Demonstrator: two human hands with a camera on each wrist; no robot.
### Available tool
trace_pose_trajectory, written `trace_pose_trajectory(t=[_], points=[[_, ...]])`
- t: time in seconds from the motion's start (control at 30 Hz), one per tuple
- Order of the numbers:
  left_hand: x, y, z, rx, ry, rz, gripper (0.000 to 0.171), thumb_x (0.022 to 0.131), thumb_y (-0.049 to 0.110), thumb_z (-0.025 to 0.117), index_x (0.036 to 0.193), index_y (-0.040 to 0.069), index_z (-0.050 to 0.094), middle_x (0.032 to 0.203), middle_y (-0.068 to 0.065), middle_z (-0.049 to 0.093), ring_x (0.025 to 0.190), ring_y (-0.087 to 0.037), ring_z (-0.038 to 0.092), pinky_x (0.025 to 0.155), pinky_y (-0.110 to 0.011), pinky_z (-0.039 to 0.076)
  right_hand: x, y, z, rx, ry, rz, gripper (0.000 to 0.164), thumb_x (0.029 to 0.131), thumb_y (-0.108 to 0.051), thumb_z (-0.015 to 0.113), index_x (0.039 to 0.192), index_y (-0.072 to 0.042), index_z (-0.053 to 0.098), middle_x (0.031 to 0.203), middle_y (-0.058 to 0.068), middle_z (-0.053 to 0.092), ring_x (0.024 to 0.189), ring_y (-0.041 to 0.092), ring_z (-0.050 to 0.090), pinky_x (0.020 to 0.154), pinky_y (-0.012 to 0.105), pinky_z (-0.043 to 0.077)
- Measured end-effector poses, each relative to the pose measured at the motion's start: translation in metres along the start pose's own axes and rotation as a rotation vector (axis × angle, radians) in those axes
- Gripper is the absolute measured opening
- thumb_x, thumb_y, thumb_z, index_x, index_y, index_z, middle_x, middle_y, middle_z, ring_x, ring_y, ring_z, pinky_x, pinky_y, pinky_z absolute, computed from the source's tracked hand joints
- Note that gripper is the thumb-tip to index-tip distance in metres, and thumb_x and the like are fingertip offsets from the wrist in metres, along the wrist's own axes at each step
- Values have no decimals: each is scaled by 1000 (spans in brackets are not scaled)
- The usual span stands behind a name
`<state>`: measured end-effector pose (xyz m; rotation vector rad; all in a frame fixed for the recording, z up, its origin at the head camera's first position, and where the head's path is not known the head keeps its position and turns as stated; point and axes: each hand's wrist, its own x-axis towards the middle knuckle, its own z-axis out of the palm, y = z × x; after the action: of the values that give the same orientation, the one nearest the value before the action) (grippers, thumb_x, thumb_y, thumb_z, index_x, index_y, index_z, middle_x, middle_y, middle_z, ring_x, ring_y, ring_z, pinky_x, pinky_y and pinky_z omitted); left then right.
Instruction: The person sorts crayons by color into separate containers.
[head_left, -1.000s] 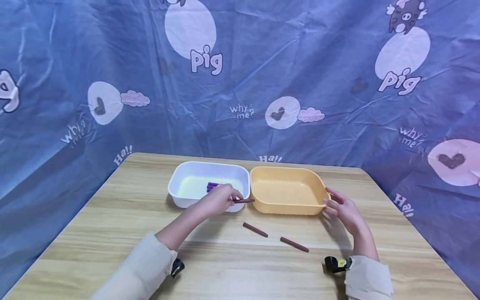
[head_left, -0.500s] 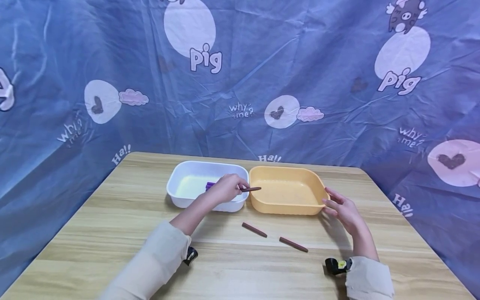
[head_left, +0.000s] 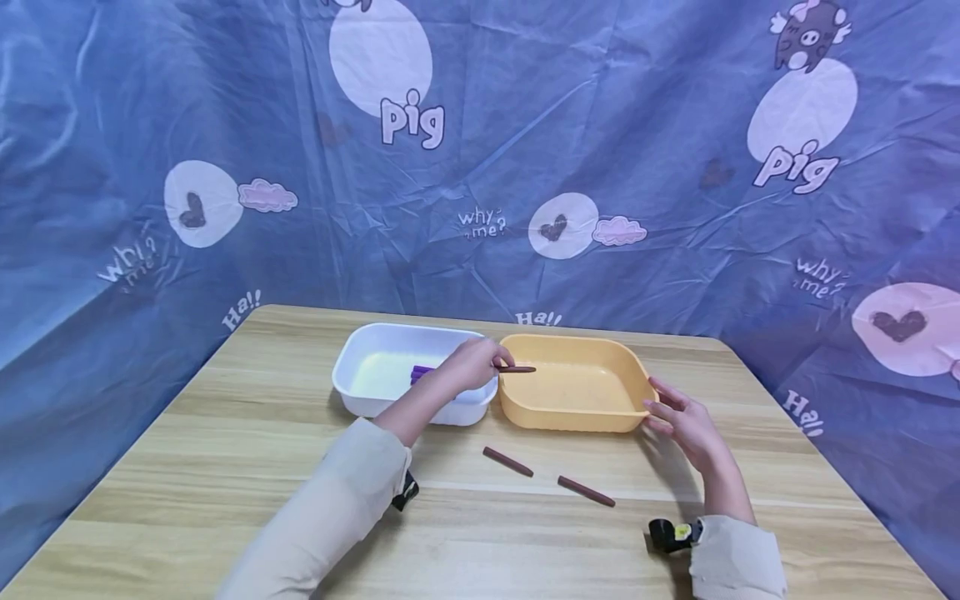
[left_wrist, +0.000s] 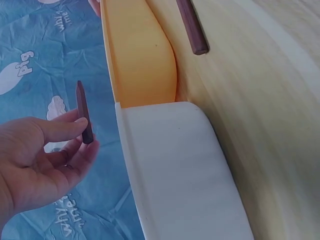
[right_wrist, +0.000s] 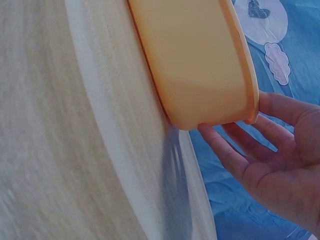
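My left hand (head_left: 474, 363) pinches a brown crayon (head_left: 517, 369) between thumb and fingers, over the side where the two bins meet. In the left wrist view the pointed end of the crayon (left_wrist: 82, 107) sticks out past the thumb. My right hand (head_left: 686, 421) holds the right end of the yellow bin (head_left: 577, 419), its fingers spread along the rim and end wall. Two more brown crayons, the left crayon (head_left: 508, 462) and the right crayon (head_left: 587, 491), lie on the table in front of the bins.
A white bin (head_left: 367, 404) stands against the yellow one's left side. Inside it lie purple crayons (head_left: 420, 372), partly hidden by the left forearm. The wooden table (head_left: 225, 467) reaches back to a blue printed curtain (head_left: 420, 208).
My left hand has moved right and farther back with the crayon, from the white bin's front to the yellow bin's left edge. The right hand stays at the yellow bin.
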<state>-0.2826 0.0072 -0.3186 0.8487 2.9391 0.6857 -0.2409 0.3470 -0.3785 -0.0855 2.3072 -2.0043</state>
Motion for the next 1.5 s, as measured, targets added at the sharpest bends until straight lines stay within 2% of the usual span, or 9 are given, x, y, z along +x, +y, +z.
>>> trace_pose_trajectory(t=[0.2,0.5,0.7,0.87,1.0,1.2,1.37,1.5], points=[[13,4,1,16,-5,-9,35,80,-8,59,104,14,71,92,-3,66,92,-18,57,80,-28,47,0,-1,1,26,5,7,64,94,-6,50,143,7,11,148,24,7,108,0,45,90,27,46],[34,10,11,1,-9,-22,35,83,-7,57,106,15,71,98,-2,67,95,-18,58,79,-26,48,0,-2,1,47,13,14,64,94,-6,51,143,6,12,148,24,7,105,-3,47,91,28,45],[46,9,20,-9,11,-30,33,84,-5,58,110,13,69,104,-4,66,102,-18,57,88,-26,46,0,-2,2,42,13,14,63,94,-5,50,143,7,12,148,24,7,109,0,45,92,29,45],[54,8,28,51,25,16,32,85,-3,59,110,14,69,106,-1,66,105,-19,55,91,-26,44,0,-1,1,45,11,15,63,94,-5,50,143,7,12,148,24,7,107,-1,46,92,30,45],[61,10,33,101,12,32,31,87,-1,58,110,16,69,107,1,65,104,-18,55,92,-25,43,1,0,1,54,12,14,63,93,-4,50,142,7,12,148,24,7,106,-1,47,92,30,45],[70,15,43,84,-17,-5,38,83,-7,57,108,18,70,101,1,67,101,-15,56,87,-21,44,1,1,0,42,17,20,64,93,-6,51,143,7,13,148,24,8,108,0,45,92,29,45],[74,16,53,92,-17,-28,40,81,-8,57,108,19,70,97,3,67,100,-13,56,85,-19,44,2,2,1,35,19,24,64,94,-7,52,143,5,13,148,23,8,122,11,36,92,29,45],[76,18,58,92,-17,-51,41,80,-8,57,109,19,70,105,4,65,104,-14,54,88,-19,43,1,2,1,38,23,17,64,94,-7,52,143,6,13,148,24,9,117,7,41,93,30,45]])
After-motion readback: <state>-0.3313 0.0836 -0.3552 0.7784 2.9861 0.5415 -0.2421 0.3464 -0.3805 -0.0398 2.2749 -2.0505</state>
